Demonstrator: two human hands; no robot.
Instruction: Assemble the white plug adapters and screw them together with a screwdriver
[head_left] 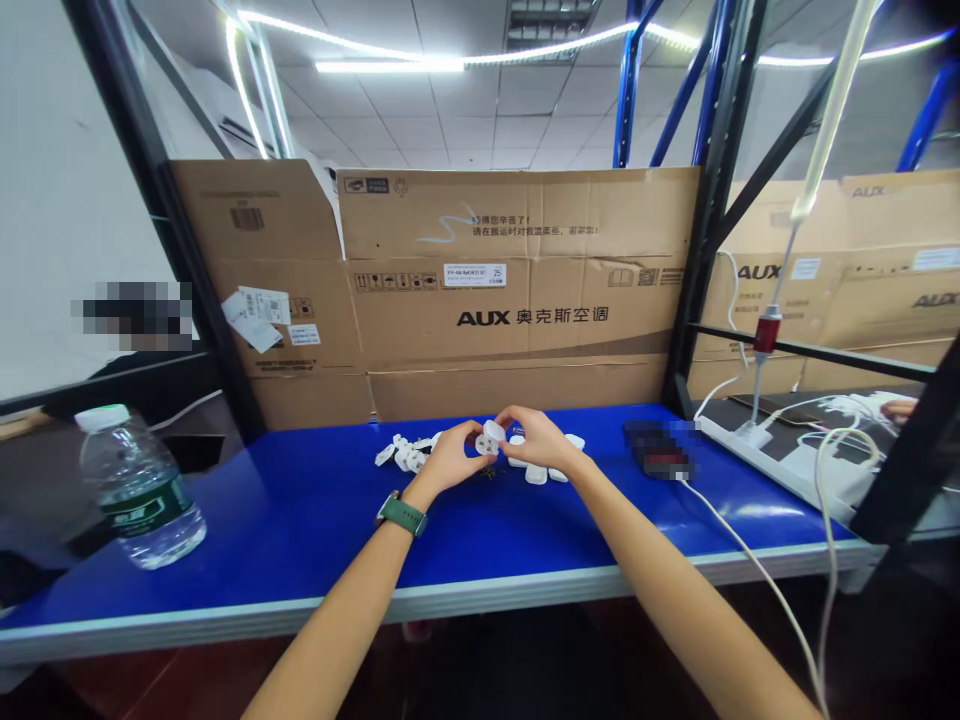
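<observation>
White plastic cover (494, 429) and dark-spotted white base (485, 446) are held close together between my fingertips, above the middle of the blue tabletop (300, 530). From left: a clear water bottle (142, 490) with a green label stands upright; a heap of white plastic pieces (409, 455) lies beside my left hand (453, 459), which pinches the base. My right hand (538, 440) grasps the cover. Loose white caps (535, 474) lie near it; farther right, a blurred dark device (658, 450) has a white cable (739, 540).
</observation>
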